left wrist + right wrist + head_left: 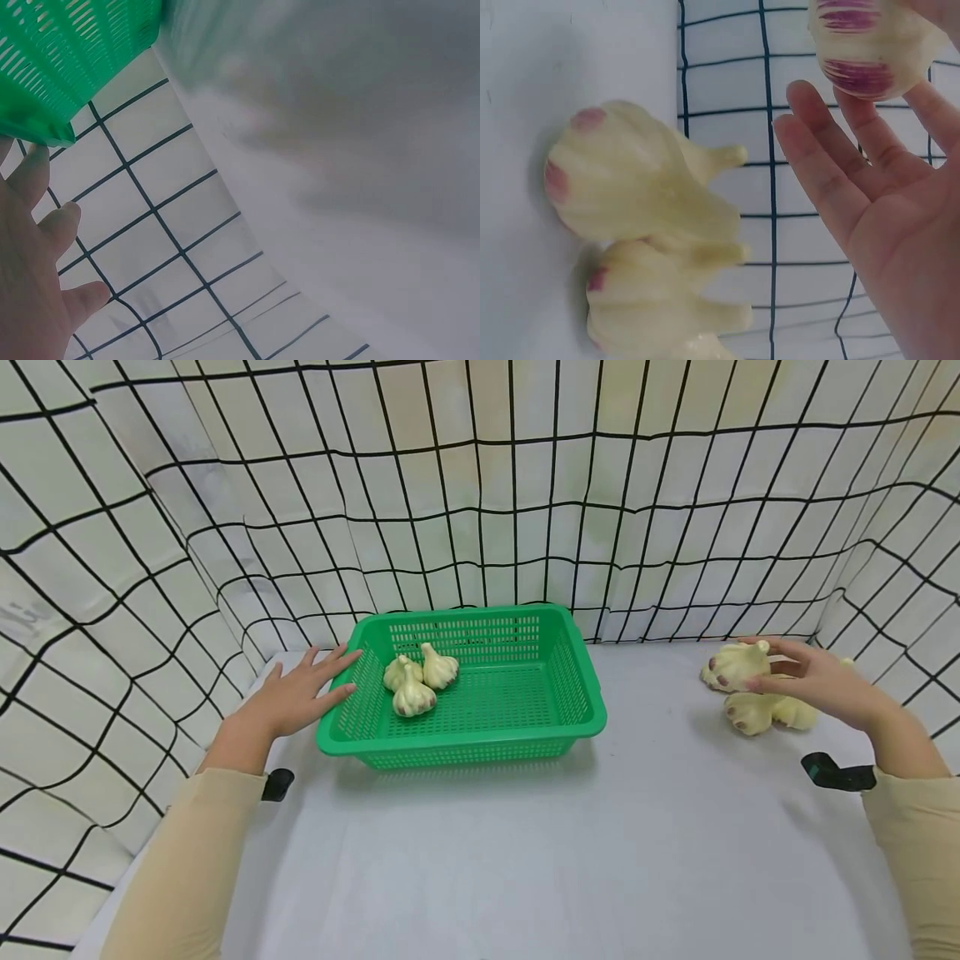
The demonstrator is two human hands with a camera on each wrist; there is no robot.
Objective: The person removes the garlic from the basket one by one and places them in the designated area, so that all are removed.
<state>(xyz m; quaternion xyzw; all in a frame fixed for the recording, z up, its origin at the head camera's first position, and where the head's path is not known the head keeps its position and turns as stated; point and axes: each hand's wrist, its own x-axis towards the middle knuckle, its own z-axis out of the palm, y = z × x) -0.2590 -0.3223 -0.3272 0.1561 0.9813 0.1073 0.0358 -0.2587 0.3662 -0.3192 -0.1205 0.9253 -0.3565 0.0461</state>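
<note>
My right hand (pixel 821 681) pinches a garlic bulb (pixel 733 667) between thumb and fingers, at the right side of the table. In the right wrist view, purple streaks mark this held bulb (pixel 859 41), and the other fingers spread below it. Just under it, more garlic bulbs (pixel 750 713) lie on the tabletop, partly hidden by the hand. My left hand (pixel 291 695) has its fingers spread, with fingertips at the left rim of the green plastic basket (pixel 465 745). Three garlic bulbs (pixel 414 696) sit together in the basket's left part.
A white cloth wall with black netting (pixel 495 510) stands close behind the basket and along both sides. White covering (pixel 480 868) spreads over the table in front. Dark straps (pixel 836 774) sit at both wrists.
</note>
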